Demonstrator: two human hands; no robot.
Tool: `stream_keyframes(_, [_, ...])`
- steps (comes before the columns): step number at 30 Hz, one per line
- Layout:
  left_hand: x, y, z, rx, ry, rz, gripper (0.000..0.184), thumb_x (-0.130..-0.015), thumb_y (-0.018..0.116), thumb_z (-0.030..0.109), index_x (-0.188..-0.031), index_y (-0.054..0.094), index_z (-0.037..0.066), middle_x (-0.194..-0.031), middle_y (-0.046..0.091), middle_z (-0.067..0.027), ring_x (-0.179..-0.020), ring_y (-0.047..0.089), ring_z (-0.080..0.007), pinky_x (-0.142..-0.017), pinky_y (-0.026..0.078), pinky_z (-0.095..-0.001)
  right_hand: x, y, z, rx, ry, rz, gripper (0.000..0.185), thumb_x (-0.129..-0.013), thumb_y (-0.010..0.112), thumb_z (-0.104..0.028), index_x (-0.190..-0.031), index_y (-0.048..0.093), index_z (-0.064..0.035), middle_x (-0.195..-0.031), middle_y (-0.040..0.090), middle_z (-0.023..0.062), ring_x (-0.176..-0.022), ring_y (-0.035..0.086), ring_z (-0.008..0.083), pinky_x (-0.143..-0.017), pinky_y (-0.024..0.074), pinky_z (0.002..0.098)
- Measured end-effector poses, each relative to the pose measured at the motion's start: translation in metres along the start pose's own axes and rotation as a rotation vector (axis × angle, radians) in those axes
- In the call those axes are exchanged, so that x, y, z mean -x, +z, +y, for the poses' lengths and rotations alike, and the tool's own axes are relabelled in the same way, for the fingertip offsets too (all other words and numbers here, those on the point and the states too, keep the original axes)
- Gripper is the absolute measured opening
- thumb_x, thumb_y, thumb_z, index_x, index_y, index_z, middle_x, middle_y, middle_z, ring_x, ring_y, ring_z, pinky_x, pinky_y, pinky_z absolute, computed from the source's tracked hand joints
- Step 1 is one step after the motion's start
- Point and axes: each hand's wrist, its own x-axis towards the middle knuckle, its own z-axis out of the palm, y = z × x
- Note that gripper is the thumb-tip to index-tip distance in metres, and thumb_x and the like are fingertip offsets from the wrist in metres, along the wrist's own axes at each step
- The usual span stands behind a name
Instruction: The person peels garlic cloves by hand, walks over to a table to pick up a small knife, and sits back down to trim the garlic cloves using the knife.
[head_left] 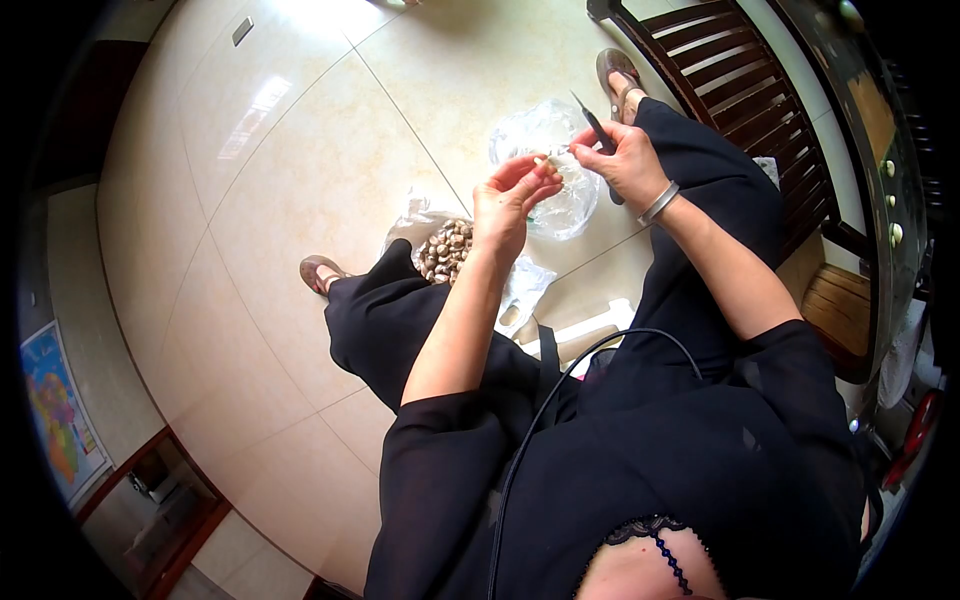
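Observation:
My left hand [505, 205] is closed, thumb and fingertips pinching a small pale piece [543, 163] whose kind I cannot make out. Close beside it, my right hand [632, 168] grips a slim, pointed dark tool [596, 124] that looks like a small knife, its thin tip aimed up and away. Beneath both hands a clear plastic bag [562, 212] lies spread on the floor, with pale bits in it. Left of that, brown roundish pieces [445, 252] fill an open white plastic bag [408, 215], partly hidden by my left forearm.
Pale floor tiles [300, 190] stretch around my legs. A slatted dark wooden chair [730, 70] stands at upper right, near a dark table edge [880, 180]. A black cable [540, 415] crosses my lap. A small flat object [242, 31] lies far left on the floor.

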Motion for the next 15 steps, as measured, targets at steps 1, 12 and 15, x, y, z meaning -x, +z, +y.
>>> stream_keyframes(1, [-0.0003, -0.0001, 0.0005, 0.0, 0.0, 0.0, 0.019, -0.074, 0.054, 0.003, -0.092, 0.052, -0.005, -0.082, 0.057, -0.0133, -0.073, 0.058, -0.0209, -0.07, 0.049, -0.0294, -0.0005, -0.0001, 0.0, 0.0, 0.0, 0.0, 0.012, -0.072, 0.059, -0.011, -0.077, 0.058, -0.0001, -0.066, 0.057, 0.0014, -0.06, 0.05, 0.0052, -0.055, 0.0412, 0.018])
stream_keyframes(12, [-0.0015, -0.0015, -0.0035, 0.302, -0.17, -0.028, 0.015, -0.076, 0.053, 0.007, -0.089, 0.052, 0.0, -0.078, 0.055, -0.009, -0.065, 0.053, -0.0174, -0.058, 0.046, -0.0251, 0.0, 0.0014, 0.0016, 0.214, -0.157, -0.001, 0.016, -0.071, 0.06, -0.016, -0.078, 0.058, -0.0013, -0.066, 0.056, 0.0071, -0.059, 0.052, 0.0119, -0.055, 0.0416, 0.0232])
stream_keyframes(15, [-0.0017, -0.0015, -0.0034, 0.306, -0.17, -0.04, 0.015, -0.076, 0.053, 0.006, -0.089, 0.052, 0.0, -0.078, 0.055, -0.0088, -0.065, 0.053, -0.0168, -0.058, 0.046, -0.0247, -0.0005, 0.0026, 0.004, 0.205, -0.19, -0.016, 0.016, -0.071, 0.059, -0.015, -0.079, 0.058, -0.0015, -0.067, 0.056, 0.0069, -0.06, 0.052, 0.0116, -0.056, 0.0417, 0.0228])
